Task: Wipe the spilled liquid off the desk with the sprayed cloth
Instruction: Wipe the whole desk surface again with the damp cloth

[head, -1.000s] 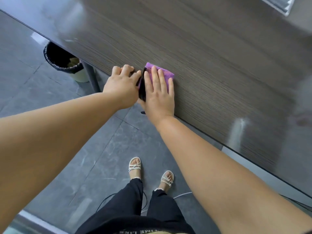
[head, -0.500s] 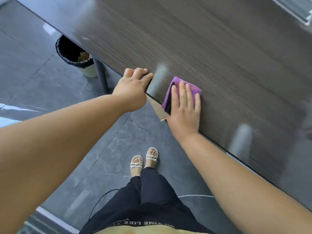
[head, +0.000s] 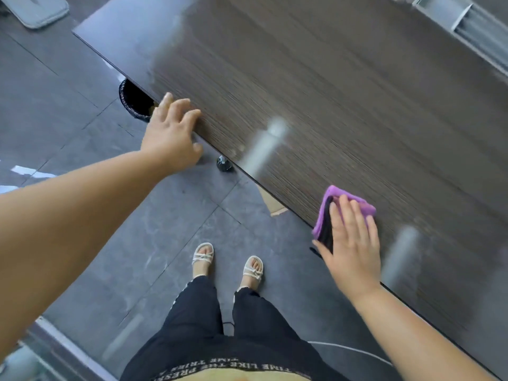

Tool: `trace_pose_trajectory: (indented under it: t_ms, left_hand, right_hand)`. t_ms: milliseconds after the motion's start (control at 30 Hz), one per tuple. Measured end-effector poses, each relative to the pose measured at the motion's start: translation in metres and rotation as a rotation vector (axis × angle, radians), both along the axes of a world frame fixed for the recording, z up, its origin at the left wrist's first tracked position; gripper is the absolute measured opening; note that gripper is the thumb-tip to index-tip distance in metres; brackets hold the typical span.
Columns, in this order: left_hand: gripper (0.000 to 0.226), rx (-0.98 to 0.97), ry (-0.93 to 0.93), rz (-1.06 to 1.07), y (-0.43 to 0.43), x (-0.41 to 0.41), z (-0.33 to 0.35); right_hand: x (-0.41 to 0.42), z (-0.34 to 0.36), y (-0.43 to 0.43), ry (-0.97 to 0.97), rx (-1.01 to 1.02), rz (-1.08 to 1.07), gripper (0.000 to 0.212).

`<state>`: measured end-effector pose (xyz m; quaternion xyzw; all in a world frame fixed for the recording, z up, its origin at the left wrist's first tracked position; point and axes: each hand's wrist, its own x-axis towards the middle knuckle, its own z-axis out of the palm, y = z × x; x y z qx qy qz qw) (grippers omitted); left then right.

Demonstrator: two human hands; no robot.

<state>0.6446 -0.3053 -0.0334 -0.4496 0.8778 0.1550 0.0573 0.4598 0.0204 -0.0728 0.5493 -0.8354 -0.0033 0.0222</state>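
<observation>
Purple cloth [head: 334,195], just one, is being pressed onto the desk [head: 330,92] by the right hand [head: 353,248], fingers straight; the left hand [head: 169,138], fingers spread, is touching the desk edge.

The light is even, fairly bright and soft, with no hard shadows. The glossy dark brown wood-grain desk top [head: 330,105] carries 3 pale, smeared streaks of glare, 1 towards its far end and 2 near the front edge. The polished grey stone floor tiles [head: 82,133] show white reflected patches at the left. Motion blur softens the whole frame, most at the upper right, where the silver metal cable tray [head: 450,15] smears. Wide-angle stretch enlarges the bare left forearm [head: 68,229] at the lower left.
</observation>
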Motion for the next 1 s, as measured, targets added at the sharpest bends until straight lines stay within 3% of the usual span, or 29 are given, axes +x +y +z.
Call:
trace_pose_trajectory:
  t_ms: [133,333,433,600,767,867,1000]
  left_hand:
    - [0.068,-0.007,-0.055,-0.066,-0.034,0.017,0.001]
    - [0.056,0.048,-0.036,-0.175,-0.06,0.024,0.014]
    - [0.055,0.079,-0.019,-0.2,-0.079,0.034,0.019]
    - [0.062,0.047,-0.053,-0.268,-0.104,0.044,0.014]
    - [0.069,0.018,-0.037,-0.247,-0.13,0.055,0.006]
    - [0.077,0.046,-0.051,-0.283,-0.134,0.059,0.003]
    - [0.074,0.052,-0.073,-0.276,-0.137,0.059,-0.004]
  right_hand:
    - [0.024,-0.006,-0.047,0.034,-0.013,-0.127,0.071]
    - [0.091,-0.005,-0.239,0.055,-0.043,-0.034,0.08]
    - [0.124,-0.001,-0.31,-0.066,0.052,-0.012,0.074]
    - [0.088,-0.006,-0.244,0.051,-0.044,0.082,0.076]
    - [0.068,-0.004,-0.157,0.074,-0.035,-0.068,0.089]
    - [0.084,-0.009,-0.194,0.098,-0.032,-0.139,0.088]
    - [0.114,-0.011,-0.302,0.12,-0.032,-0.058,0.082]
